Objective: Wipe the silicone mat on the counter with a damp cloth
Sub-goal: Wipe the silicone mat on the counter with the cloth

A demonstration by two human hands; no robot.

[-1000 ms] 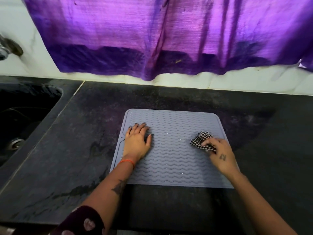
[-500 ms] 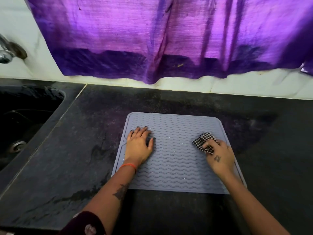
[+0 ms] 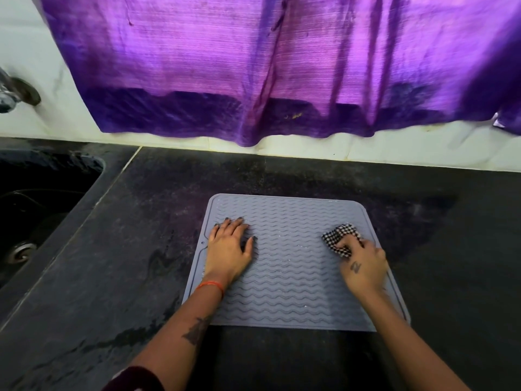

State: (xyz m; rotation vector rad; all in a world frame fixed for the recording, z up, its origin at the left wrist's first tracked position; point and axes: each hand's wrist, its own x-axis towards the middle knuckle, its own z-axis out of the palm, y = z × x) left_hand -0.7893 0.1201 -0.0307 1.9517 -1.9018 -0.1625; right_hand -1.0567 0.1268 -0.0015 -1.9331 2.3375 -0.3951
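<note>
A dark sink point(image 3: 42, 198) is sunk into the black counter point(image 3: 112, 263) at far left. The grey ribbed silicone mat point(image 3: 290, 266) lies flat mid-counter, bare stone all round it. The left hand point(image 3: 229, 246) presses flat on the mat's left part, grip released. The right hand point(image 3: 363, 263) grips the checked cloth point(image 3: 338, 238) near the mat's right edge. A purple curtain point(image 3: 282, 66) hangs behind.

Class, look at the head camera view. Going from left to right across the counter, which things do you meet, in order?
Sink → bare dark counter → left hand pressed flat on the grey silicone mat → checked cloth → right hand gripping it.
</note>
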